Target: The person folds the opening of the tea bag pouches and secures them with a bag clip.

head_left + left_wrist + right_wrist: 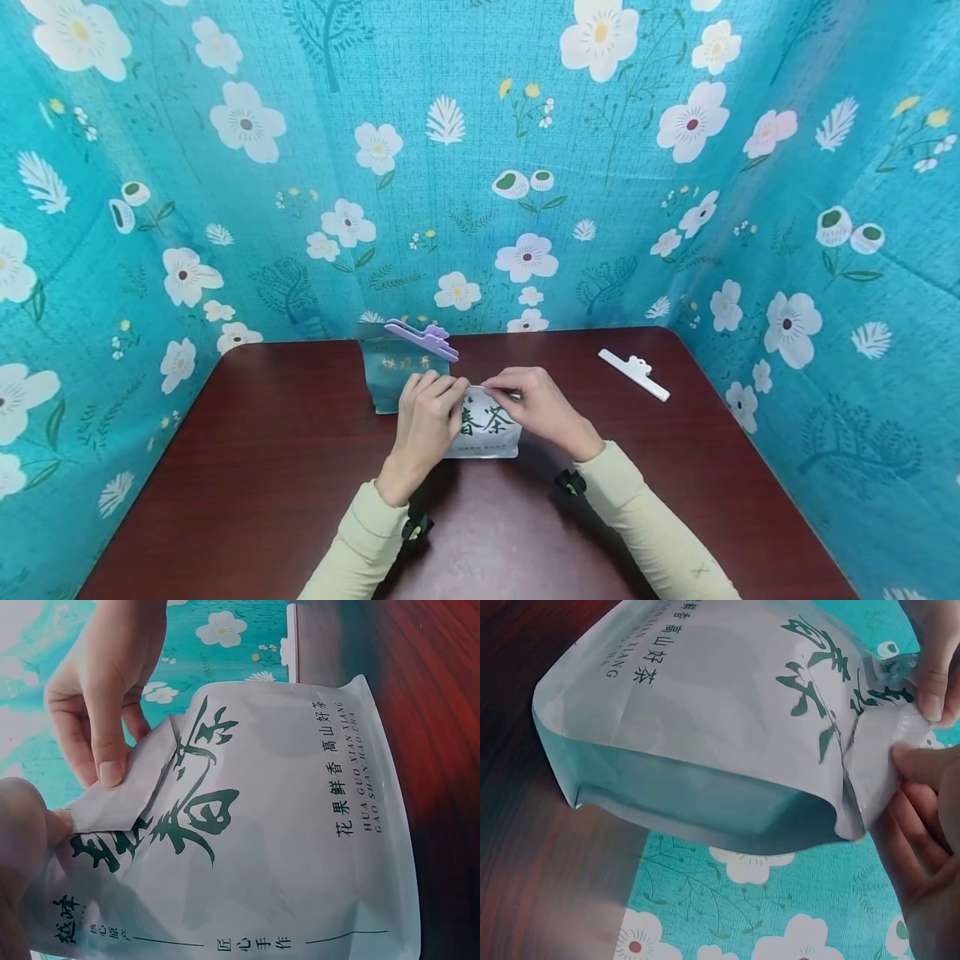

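Observation:
A white tea bag (487,433) with dark green brush characters stands on the table between both hands. Its top is folded over, and one corner flap (124,791) lies turned down across the characters. My right hand (536,408) pinches this flap between thumb and fingers, the thumb (919,765) pressed on its face. At the other side of the fold, my left hand (427,417) pinches the bag's top edge, its thumb (22,840) on the front. The bag's greenish gusseted side (697,799) shows in the right wrist view.
Behind my left hand stands a green bag (386,375) with gold lettering, a purple sealing clip (423,340) across its top. A white sealing clip (633,375) lies at the back right of the dark red table (262,467). Floral blue cloth (465,208) hangs around the table.

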The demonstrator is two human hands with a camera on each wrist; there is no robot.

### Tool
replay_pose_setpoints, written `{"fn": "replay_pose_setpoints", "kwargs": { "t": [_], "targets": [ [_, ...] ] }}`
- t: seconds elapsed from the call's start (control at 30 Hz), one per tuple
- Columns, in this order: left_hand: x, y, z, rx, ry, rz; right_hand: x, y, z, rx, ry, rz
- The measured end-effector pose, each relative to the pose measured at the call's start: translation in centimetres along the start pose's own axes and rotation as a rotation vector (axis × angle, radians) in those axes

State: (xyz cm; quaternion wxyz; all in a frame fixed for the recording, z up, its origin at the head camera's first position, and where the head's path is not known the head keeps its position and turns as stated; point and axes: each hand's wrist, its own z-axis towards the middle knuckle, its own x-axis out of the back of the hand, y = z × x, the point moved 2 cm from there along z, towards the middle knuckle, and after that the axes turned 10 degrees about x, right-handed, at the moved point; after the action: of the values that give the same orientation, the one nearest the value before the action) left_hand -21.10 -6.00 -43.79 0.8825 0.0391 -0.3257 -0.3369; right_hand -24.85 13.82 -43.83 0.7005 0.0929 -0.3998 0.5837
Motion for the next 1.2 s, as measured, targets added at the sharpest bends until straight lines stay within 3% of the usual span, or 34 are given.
{"fn": "replay_pose_setpoints", "kwargs": {
  "t": [0.13, 0.33, 0.6, 0.83, 1.2],
  "targets": [
    [0.0, 0.0, 0.1, 0.007, -0.012, -0.002, 0.1, 0.3, -0.7, -0.045, -0.006, 0.015],
    [0.1, 0.1, -0.1, 0.004, -0.01, -0.001, -0.1, 0.4, -1.1, -0.017, -0.001, -0.027],
    [0.2, 0.1, -0.2, 0.012, -0.017, -0.011, 0.6, 1.2, -2.0, -0.084, -0.044, 0.086],
    [0.2, 0.1, -0.2, 0.014, -0.023, -0.015, 0.7, 1.2, -2.0, -0.018, -0.059, 0.031],
    [0.2, 0.2, -0.3, 0.009, -0.032, -0.012, 0.6, 0.7, -1.8, -0.078, -0.079, 0.031]
  ]
}}
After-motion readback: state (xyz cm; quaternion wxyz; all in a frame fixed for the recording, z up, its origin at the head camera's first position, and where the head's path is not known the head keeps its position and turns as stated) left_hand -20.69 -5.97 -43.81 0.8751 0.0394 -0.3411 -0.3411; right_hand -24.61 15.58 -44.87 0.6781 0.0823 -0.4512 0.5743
